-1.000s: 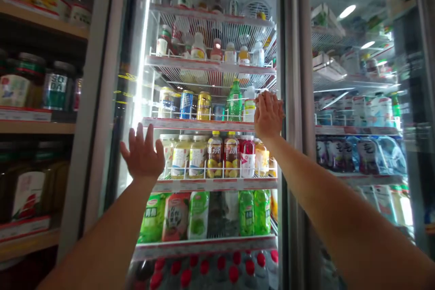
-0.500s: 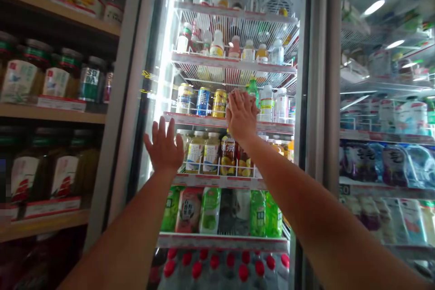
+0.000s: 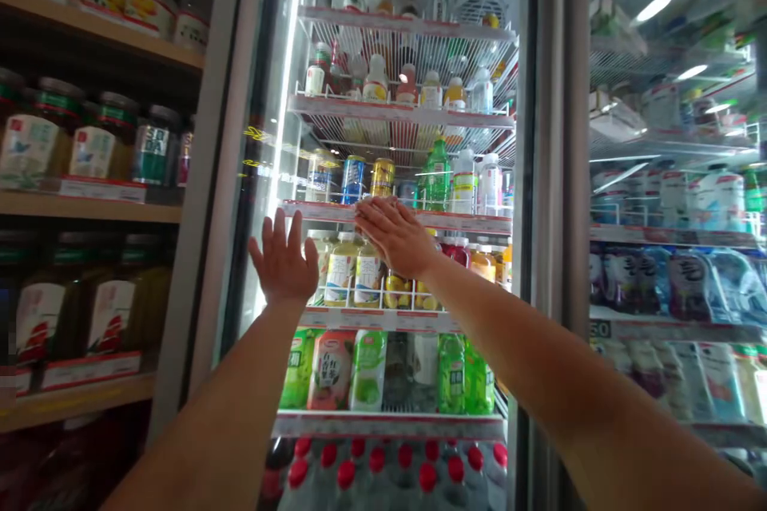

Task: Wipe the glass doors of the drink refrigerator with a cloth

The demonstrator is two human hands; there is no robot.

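Observation:
My left hand is raised with its fingers spread, palm toward the glass door of a lit drinks cooler. It holds nothing. My right hand lies flat and tilted left, its fingers stretched out close together, in front of a shelf edge. A pinkish edge shows behind its fingertips; whether that is a reflection in the glass or something thin under the hand, I cannot tell. Beyond the right hand are a gold can, a blue can and a green bottle. The hand partly hides the bottles below.
Wooden shelves with jars and bottles stand on the left. A metal door frame divides this cooler from another glass-fronted one on the right. Red-capped bottles fill the cooler's bottom.
My right hand has moved down and left, and its fingers have turned from pointing up to pointing left. My left hand stays nearly where it was. The view has shifted slightly.

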